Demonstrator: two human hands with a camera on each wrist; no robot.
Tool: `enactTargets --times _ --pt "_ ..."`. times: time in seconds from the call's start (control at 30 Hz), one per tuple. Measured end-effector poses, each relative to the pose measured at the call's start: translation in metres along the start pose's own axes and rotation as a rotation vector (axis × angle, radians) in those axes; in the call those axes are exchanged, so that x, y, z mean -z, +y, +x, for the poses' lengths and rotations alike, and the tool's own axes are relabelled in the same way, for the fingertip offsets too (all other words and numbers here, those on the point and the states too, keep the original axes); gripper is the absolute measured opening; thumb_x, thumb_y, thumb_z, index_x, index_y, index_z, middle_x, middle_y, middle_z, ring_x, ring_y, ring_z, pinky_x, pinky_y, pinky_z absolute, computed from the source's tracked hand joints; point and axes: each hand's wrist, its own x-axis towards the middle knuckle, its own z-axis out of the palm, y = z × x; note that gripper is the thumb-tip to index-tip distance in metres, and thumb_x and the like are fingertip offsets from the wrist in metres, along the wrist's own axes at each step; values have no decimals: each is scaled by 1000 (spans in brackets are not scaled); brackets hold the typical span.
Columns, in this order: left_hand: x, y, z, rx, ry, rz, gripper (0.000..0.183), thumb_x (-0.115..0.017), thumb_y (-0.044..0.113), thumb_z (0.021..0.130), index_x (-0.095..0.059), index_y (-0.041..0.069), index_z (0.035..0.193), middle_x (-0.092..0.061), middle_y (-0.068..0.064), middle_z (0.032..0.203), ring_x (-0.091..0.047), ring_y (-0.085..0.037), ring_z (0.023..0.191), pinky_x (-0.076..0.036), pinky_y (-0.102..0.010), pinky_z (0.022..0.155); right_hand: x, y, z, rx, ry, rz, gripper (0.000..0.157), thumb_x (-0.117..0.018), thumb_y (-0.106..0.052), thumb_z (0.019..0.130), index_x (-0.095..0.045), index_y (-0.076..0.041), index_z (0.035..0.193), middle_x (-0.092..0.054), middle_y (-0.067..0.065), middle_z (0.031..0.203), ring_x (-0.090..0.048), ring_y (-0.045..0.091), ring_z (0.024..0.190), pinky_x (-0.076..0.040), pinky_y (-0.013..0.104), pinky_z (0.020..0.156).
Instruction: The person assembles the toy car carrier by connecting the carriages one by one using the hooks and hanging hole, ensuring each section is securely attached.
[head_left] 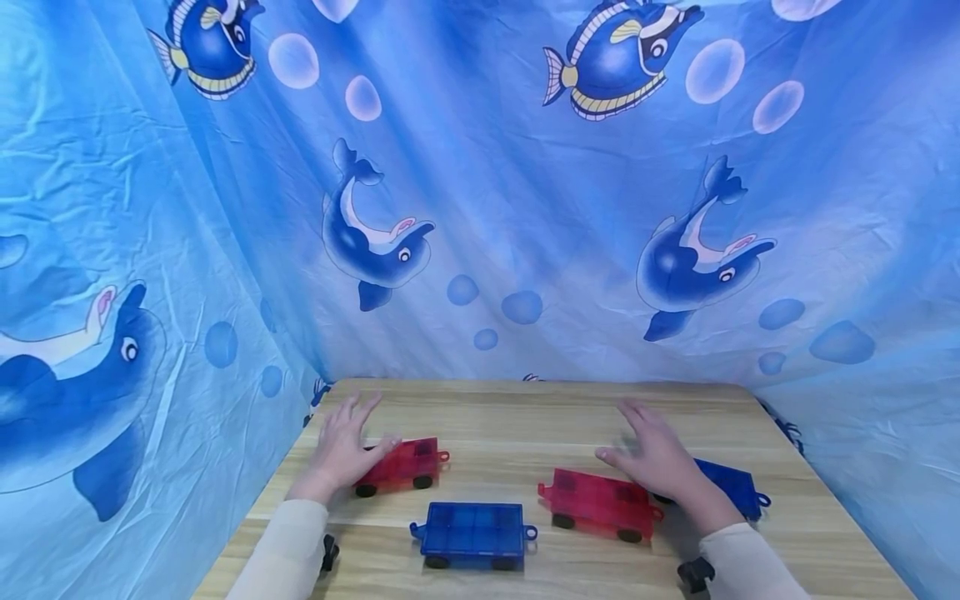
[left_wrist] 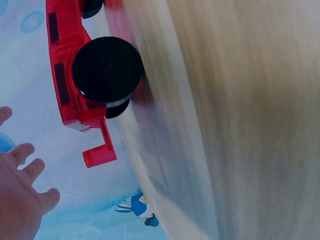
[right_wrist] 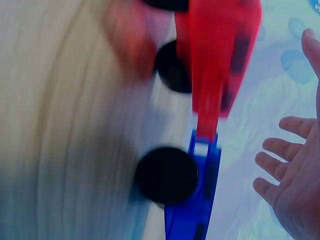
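The left red toy wagon (head_left: 408,467) stands on its black wheels (left_wrist: 107,70) at the left of a wood-grained table (head_left: 525,417), partly screened in the head view by a person's left hand (head_left: 341,446). That hand's fingers are spread and hold nothing, and the left wrist view shows a gap between hand and wagon. Across the table, the right hand (head_left: 660,454), thumb and fingers apart and likewise holding nothing, hangs by the right red wagon (head_left: 598,504). The right blue wagon (head_left: 731,486) shows beyond the forearm, partly covered by it; one end lies just beside the red one's, though whether the two are coupled cannot be told. The front blue wagon (head_left: 472,532) stands between the red pair, nearer the person and apart from both. The see-through bodies look like hard plastic: likely light, stiff, a little slick, and apt to roll at a nudge. The long sides seem the best hold, thumb on one and fingers on the other, clear of the wheels. The front blue wagon's slim hook (head_left: 417,530) and ring (head_left: 531,532) look the parts most easily strained. A sea-print backdrop (head_left: 487,208) hangs behind.
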Motion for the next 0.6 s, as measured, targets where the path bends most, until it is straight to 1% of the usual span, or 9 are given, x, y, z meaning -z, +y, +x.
enactTargets --times 0.1,0.2,0.27,0.37,0.43,0.5,0.6 --pt "-2 2 -3 -1 -17 -34 90 -71 65 91 -39 22 163 -28 -23 166 -26 -55 147 -17 -78 114 -7 -11 0 -8 -17 23 101 -76 -64 88 -37 -6 162 -37 22 164 -34 49 148 -32 71 113" --pt "-3 4 -6 7 -29 -63 89 -70 67 91 -41 21 162 -32 -22 165 -28 -53 147 -21 -78 113 -14 -22 1 -10 -35 20 97 -79 -58 88 -39 -8 162 -41 19 162 -38 46 147 -36 68 113" --pt "-4 6 -7 10 -35 -76 89 -70 68 91 -42 22 161 -34 -22 163 -30 -52 147 -25 -78 111 -19 -30 1 3 -46 14 96 -79 -59 88 -40 -9 161 -44 19 160 -41 45 146 -37 68 112" --pt "-7 8 -8 8 -49 -91 88 -71 67 90 -44 21 161 -37 -22 162 -33 -51 146 -30 -78 109 -26 -43 2 3 -69 34 96 -78 -62 87 -43 -11 160 -46 15 159 -42 43 146 -38 66 112" --pt "-8 11 -10 8 -68 -110 88 -73 66 90 -45 20 160 -38 -21 162 -35 -51 145 -33 -77 108 -30 -52 2 -2 -90 52 95 -78 -64 87 -44 -14 160 -47 12 159 -42 41 146 -38 65 113" --pt "-10 14 -11 11 -95 -129 88 -73 66 89 -46 21 160 -39 -20 162 -36 -50 145 -35 -75 109 -35 -61 3 -8 -111 59 95 -76 -67 85 -45 -18 160 -48 8 159 -43 37 147 -39 62 114" --pt "-12 19 -13 25 -131 -156 87 -74 66 89 -47 22 159 -39 -19 162 -37 -49 146 -36 -73 110 -41 -73 4 5 -141 66 95 -73 -74 84 -46 -22 159 -49 2 158 -46 32 145 -42 59 113"
